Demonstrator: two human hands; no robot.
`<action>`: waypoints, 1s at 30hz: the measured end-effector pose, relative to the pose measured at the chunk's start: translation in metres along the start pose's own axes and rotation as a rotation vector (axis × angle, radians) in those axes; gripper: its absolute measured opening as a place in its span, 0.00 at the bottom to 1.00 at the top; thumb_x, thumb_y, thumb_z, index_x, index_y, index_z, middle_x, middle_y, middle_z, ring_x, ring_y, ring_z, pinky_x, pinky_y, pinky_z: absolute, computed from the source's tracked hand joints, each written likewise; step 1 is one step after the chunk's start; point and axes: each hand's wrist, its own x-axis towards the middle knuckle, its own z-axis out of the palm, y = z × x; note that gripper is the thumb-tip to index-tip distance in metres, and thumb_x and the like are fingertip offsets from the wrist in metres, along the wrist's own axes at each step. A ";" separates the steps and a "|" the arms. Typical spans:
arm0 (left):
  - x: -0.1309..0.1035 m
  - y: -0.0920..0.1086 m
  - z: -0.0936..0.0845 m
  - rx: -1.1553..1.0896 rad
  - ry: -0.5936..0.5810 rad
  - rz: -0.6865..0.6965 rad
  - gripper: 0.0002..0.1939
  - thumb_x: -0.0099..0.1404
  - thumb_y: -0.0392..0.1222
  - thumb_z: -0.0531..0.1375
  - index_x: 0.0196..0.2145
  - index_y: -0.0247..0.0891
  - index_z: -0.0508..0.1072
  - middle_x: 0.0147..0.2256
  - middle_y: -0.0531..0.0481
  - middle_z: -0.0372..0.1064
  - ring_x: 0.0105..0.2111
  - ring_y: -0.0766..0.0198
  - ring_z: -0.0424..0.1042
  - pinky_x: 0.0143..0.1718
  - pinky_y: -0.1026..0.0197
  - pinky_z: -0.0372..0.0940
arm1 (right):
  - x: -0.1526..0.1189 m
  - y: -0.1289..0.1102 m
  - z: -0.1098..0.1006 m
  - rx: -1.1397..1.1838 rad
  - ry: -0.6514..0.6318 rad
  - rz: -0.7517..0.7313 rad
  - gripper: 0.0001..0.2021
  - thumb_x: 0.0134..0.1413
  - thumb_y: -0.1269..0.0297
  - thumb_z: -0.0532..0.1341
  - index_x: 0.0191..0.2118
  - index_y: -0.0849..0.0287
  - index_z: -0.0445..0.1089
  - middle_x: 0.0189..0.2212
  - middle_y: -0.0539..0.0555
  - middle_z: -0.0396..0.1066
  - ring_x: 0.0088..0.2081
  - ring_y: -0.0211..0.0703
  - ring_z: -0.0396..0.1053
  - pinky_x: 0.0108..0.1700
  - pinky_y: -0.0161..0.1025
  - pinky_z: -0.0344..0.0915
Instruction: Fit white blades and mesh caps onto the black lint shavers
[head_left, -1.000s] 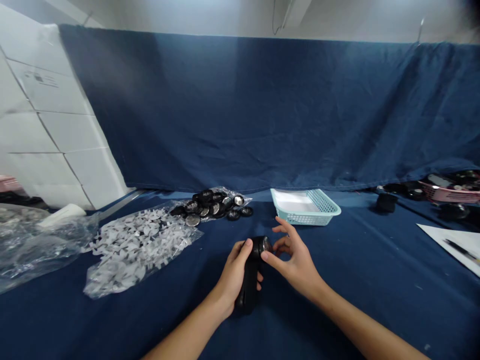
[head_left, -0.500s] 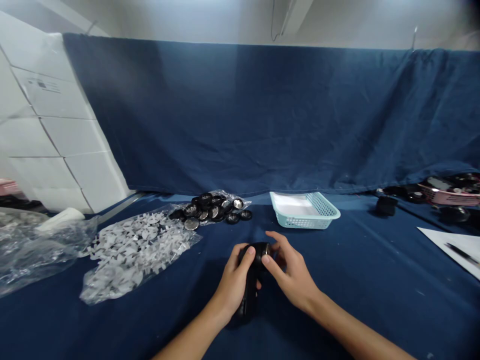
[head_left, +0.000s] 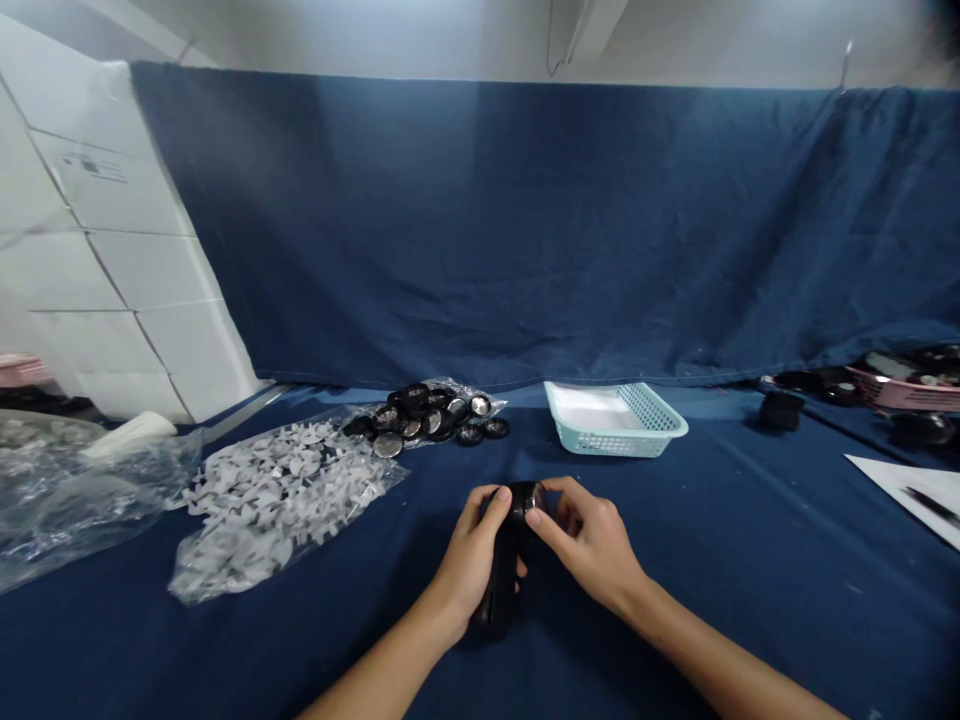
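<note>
Since the earlier frame, our right hand (head_left: 596,545) has curled its raised index finger in, pinching the shiny round end (head_left: 538,494) of the black, angled plastic device (head_left: 505,565) low before us, its handle wrapped by our left hand (head_left: 466,560); that end looks seated, though we cannot tell if it is fixed. Beyond lie small white plastic pieces (head_left: 289,500); farther, loose round black-and-silver caps (head_left: 433,418), apparently unused.

Workshop, small-parts type: blue-clothed bench (head_left: 720,570); clear bag of white pieces (head_left: 277,500); heap of round black parts (head_left: 416,408); pale blue basket (head_left: 611,443); loaded pink basket (head_left: 904,396), right; stacked white boxes (head_left: 135,270), left.
</note>
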 end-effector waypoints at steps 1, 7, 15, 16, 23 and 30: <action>0.000 0.000 0.000 -0.008 -0.002 -0.008 0.30 0.59 0.67 0.54 0.48 0.42 0.64 0.15 0.55 0.65 0.15 0.62 0.67 0.16 0.66 0.61 | 0.000 0.000 -0.001 -0.010 -0.009 0.000 0.21 0.54 0.46 0.60 0.45 0.57 0.69 0.20 0.46 0.66 0.22 0.38 0.65 0.26 0.34 0.58; 0.002 0.002 -0.001 -0.068 0.010 -0.031 0.30 0.59 0.67 0.55 0.47 0.41 0.64 0.17 0.55 0.65 0.16 0.62 0.68 0.17 0.66 0.62 | 0.002 0.001 0.002 -0.014 -0.047 0.011 0.23 0.51 0.49 0.62 0.48 0.58 0.67 0.20 0.46 0.68 0.23 0.39 0.67 0.27 0.34 0.58; 0.002 0.004 -0.003 -0.108 -0.016 -0.085 0.30 0.59 0.68 0.54 0.46 0.40 0.65 0.16 0.55 0.66 0.15 0.62 0.68 0.17 0.65 0.62 | -0.003 0.001 0.005 -0.069 0.007 0.120 0.20 0.54 0.42 0.58 0.34 0.57 0.69 0.18 0.46 0.65 0.21 0.38 0.64 0.25 0.33 0.51; 0.002 0.005 -0.004 -0.127 -0.016 -0.109 0.30 0.59 0.68 0.54 0.46 0.39 0.65 0.17 0.54 0.67 0.15 0.62 0.68 0.18 0.64 0.62 | -0.003 0.001 0.006 -0.053 0.003 0.122 0.20 0.54 0.42 0.57 0.32 0.57 0.69 0.18 0.46 0.65 0.21 0.37 0.63 0.25 0.33 0.51; -0.001 0.014 -0.004 -0.223 -0.004 -0.254 0.33 0.61 0.68 0.52 0.47 0.35 0.67 0.21 0.51 0.71 0.15 0.63 0.69 0.19 0.64 0.63 | -0.006 0.002 0.011 0.109 0.031 0.097 0.19 0.59 0.46 0.54 0.34 0.57 0.70 0.21 0.48 0.67 0.23 0.38 0.63 0.27 0.34 0.57; 0.001 0.015 -0.008 -0.141 -0.095 -0.334 0.34 0.58 0.70 0.53 0.41 0.32 0.71 0.17 0.51 0.68 0.14 0.63 0.68 0.18 0.65 0.62 | -0.010 0.003 0.012 0.223 0.083 -0.219 0.24 0.57 0.61 0.60 0.59 0.50 0.58 0.55 0.53 0.63 0.54 0.47 0.63 0.52 0.43 0.64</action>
